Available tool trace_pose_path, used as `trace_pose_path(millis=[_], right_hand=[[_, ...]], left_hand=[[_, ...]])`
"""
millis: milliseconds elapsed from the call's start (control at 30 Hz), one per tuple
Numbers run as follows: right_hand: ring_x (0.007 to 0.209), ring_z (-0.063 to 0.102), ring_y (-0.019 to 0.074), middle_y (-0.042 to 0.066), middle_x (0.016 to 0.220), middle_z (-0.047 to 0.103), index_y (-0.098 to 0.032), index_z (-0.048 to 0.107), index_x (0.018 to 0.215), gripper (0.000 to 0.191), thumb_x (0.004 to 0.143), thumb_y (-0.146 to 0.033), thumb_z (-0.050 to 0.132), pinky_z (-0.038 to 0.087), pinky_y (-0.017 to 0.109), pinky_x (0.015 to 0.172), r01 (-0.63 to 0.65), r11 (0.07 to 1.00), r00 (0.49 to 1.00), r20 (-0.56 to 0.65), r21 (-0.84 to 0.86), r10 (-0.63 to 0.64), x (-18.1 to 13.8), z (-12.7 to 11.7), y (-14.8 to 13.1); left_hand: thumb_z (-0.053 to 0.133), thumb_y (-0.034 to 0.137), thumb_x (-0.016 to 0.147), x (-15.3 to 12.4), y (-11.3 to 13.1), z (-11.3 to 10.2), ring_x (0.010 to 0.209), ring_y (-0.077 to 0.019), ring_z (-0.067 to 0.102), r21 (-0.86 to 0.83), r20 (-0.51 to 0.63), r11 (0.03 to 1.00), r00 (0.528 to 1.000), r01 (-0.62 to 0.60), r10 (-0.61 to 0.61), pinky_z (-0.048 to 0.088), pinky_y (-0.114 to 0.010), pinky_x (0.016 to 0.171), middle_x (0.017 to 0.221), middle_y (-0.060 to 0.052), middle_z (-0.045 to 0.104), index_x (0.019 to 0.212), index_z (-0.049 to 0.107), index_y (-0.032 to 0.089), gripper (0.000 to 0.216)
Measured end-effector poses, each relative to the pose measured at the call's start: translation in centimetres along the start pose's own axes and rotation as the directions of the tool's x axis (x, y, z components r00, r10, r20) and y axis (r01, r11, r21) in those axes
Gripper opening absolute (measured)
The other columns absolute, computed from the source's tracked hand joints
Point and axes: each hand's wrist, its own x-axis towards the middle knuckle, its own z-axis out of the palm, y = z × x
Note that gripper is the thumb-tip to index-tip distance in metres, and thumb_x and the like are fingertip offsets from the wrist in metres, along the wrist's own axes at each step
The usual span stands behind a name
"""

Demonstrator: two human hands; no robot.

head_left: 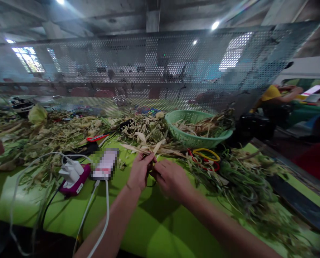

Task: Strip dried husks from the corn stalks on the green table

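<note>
1. Just beyond your left fingertips, near the middle of the lime-green table (154,231), pale straw-coloured dry leaf strips (157,146) stand up and fan outward, their lower ends running down to your thumb.
2. Your left hand (141,170) has its thumb and forefinger brought together, pinched on the base of those strips.
3. Your right hand (173,177) meets it from the other side, fingers curled in close to the left fingertips; what lies between its own fingertips is too small and dark for you to tell.
4. Past your hands sits a tangled heap of dried stems and leaves (149,129), and right of it a round, pale green perforated plastic basket (192,141) holding more dry foliage.
5. Right of your hands, a yellow looped handle (207,154) lies near a loose bundle of greenish stems (246,179).
6. Left of your hands lie a phone (106,163) with white cables and a purple power strip (83,179) with white plugs.
7. Behind everything rises a grey perforated metal panel (122,68); another person's yellow sleeve (270,93) shows at far right.
</note>
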Motion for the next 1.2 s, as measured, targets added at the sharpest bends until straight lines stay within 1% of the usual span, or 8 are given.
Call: trace_pose_path(millis=[167, 267, 433, 567, 800, 900, 1033, 1200], right_hand=[[0.076, 0.058, 0.0178, 0.004, 0.086, 0.065, -0.023, 0.061, 0.101, 0.016, 0.089, -0.03, 0.054, 0.042, 0.028, 0.068, -0.146, 0.911, 0.96, -0.168, 0.386, 0.226, 0.2, -1.6, 1.2], [0.079, 0.059, 0.0176, 0.004, 0.091, 0.064, -0.024, 0.058, 0.114, 0.029, 0.086, -0.026, 0.059, 0.044, 0.028, 0.069, -0.112, 0.84, 0.943, -0.21, 0.53, 0.258, 0.3, -2.1, 1.4], [0.081, 0.06, 0.0174, 0.005, 0.088, 0.065, -0.024, 0.07, 0.09, 0.017, 0.083, -0.016, 0.057, 0.045, 0.028, 0.071, 0.023, 0.859, 0.969, -0.221, 0.512, 0.106, 0.3, -2.8, 0.7], [0.079, 0.06, 0.0186, 0.005, 0.085, 0.065, -0.023, 0.069, 0.085, 0.008, 0.082, -0.023, 0.061, 0.047, 0.03, 0.072, 0.021, 0.805, 0.945, -0.274, 0.592, 0.177, 0.4, -3.5, 0.8], [0.079, 0.061, 0.0183, 0.003, 0.083, 0.066, -0.02, 0.064, 0.084, 0.011, 0.078, -0.028, 0.067, 0.047, 0.031, 0.076, -0.111, 0.524, 0.889, -0.151, 0.844, 0.431, 0.3, -2.7, 3.1], [0.078, 0.06, 0.018, 0.002, 0.082, 0.066, -0.019, 0.064, 0.082, 0.014, 0.073, -0.029, 0.071, 0.047, 0.031, 0.075, -0.15, 0.452, 0.878, -0.091, 0.879, 0.469, 0.4, -2.4, 3.5], [0.076, 0.061, 0.0181, 0.004, 0.082, 0.068, -0.018, 0.064, 0.08, 0.021, 0.069, -0.033, 0.074, 0.047, 0.03, 0.071, -0.195, 0.346, 0.881, 0.009, 0.918, 0.473, 0.5, -2.4, 3.3], [0.073, 0.058, 0.0164, 0.002, 0.077, 0.066, -0.017, 0.065, 0.077, 0.018, 0.07, -0.032, 0.074, 0.045, 0.029, 0.071, -0.216, 0.395, 0.901, 0.026, 0.893, 0.434, 0.5, -2.0, 3.1]], left_hand=[[0.071, 0.021, 0.066, 0.5, -0.7, 0.3, 0.059, -0.0096, 0.047, 0.156, 0.07, 0.977, 0.988, -0.144, 0.134, 0.037, -0.021, 0.059, 0.063, 0.003, 0.055, 0.074, 0.057, 0.017, 0.016], [0.073, 0.018, 0.063, 0.2, -1.3, 0.8, 0.067, -0.0113, 0.049, 0.125, 0.187, 0.973, 0.967, -0.196, 0.171, 0.04, -0.023, 0.065, 0.07, 0.002, 0.057, 0.079, 0.059, 0.017, 0.021], [0.072, 0.022, 0.064, -0.5, -1.2, 1.2, 0.064, -0.0109, 0.045, 0.014, 0.201, 0.981, 0.962, -0.193, 0.187, 0.037, -0.022, 0.061, 0.065, 0.002, 0.052, 0.065, 0.053, 0.017, 0.02], [0.07, 0.024, 0.069, -0.4, -0.2, 0.6, 0.054, -0.0072, 0.039, 0.025, 0.18, 0.998, 0.982, -0.065, 0.06, 0.028, -0.02, 0.051, 0.063, 0.003, 0.053, 0.075, 0.054, 0.016, 0.019], [0.069, 0.017, 0.067, -0.3, 0.5, 0.3, 0.05, -0.0041, 0.039, -0.121, 0.254, 0.986, 0.964, 0.115, -0.081, 0.029, -0.016, 0.05, 0.069, 0.001, 0.06, 0.082, 0.049, 0.017, 0.026], [0.066, 0.013, 0.064, -0.4, 0.8, 0.5, 0.05, -0.0041, 0.041, -0.194, 0.279, 0.963, 0.952, 0.188, -0.13, 0.032, -0.016, 0.05, 0.07, 0.001, 0.06, 0.082, 0.051, 0.017, 0.024], [0.07, 0.024, 0.068, -0.4, 0.8, 0.5, 0.049, -0.0038, 0.041, -0.244, 0.262, 0.946, 0.954, 0.212, -0.146, 0.033, -0.016, 0.047, 0.067, 0.003, 0.054, 0.081, 0.053, 0.016, 0.023], [0.072, 0.035, 0.072, -0.4, 0.2, 0.3, 0.051, -0.0033, 0.039, -0.217, 0.282, 0.963, 0.955, 0.162, -0.097, 0.035, -0.016, 0.049, 0.071, 0.003, 0.053, 0.084, 0.055, 0.015, 0.03]])
